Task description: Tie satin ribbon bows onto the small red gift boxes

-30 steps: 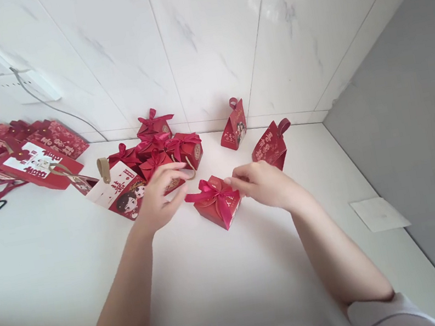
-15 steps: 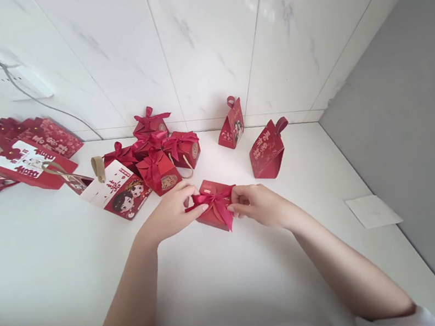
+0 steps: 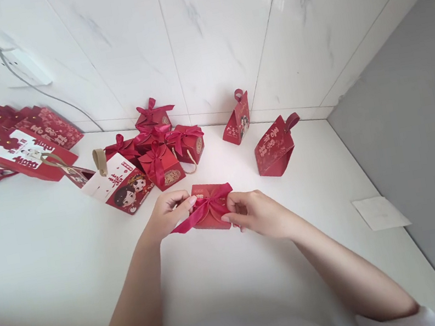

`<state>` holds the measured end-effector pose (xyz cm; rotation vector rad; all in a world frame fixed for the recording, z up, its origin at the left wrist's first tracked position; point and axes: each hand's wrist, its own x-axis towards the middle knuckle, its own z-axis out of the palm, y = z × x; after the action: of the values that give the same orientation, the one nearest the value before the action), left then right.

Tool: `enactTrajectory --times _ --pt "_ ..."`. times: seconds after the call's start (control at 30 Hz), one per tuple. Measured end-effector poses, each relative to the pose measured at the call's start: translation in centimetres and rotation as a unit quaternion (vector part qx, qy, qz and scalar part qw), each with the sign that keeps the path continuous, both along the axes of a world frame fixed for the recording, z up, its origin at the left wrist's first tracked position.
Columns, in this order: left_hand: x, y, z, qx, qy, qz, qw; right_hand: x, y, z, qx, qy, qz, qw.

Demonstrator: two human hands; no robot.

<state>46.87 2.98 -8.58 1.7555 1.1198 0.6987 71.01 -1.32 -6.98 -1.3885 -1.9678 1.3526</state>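
A small red gift box [image 3: 210, 208] with a red satin ribbon [image 3: 193, 218] sits on the white table [image 3: 50, 258] in front of me. My left hand [image 3: 167, 213] pinches the ribbon's left end, which trails out toward the lower left. My right hand [image 3: 251, 214] pinches the ribbon at the box's right side. Both hands rest close to the table top.
A cluster of finished ribboned red boxes [image 3: 162, 147] stands behind. A flat bag with cartoon figures [image 3: 118, 184] lies left of them. Two red handled bags [image 3: 238, 118] [image 3: 275, 147] stand at the back right. Flat red bags [image 3: 18, 146] pile at far left. White paper [image 3: 380, 212] lies right.
Both hands closed in on the box and took hold of the ribbon. The left hand has since drawn one ribbon end out to the left.
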Motion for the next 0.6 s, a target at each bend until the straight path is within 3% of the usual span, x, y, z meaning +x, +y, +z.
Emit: enactTrajectory --times 0.1,0.3,0.6 --pt "-0.2 0.1 -0.6 -0.005 -0.006 0.013 1.0 0.9 0.5 0.0 -0.076 0.082 0.017 0.994" --pt "0.1 0.0 -1.1 -0.024 -0.001 0.023 0.999 1.4 1.0 -0.1 -0.15 0.095 0.037 0.983" --pt "0.3 0.3 -1.4 -0.063 -0.031 0.039 0.997 1.5 1.2 -0.2 -0.097 0.077 0.105 0.987"
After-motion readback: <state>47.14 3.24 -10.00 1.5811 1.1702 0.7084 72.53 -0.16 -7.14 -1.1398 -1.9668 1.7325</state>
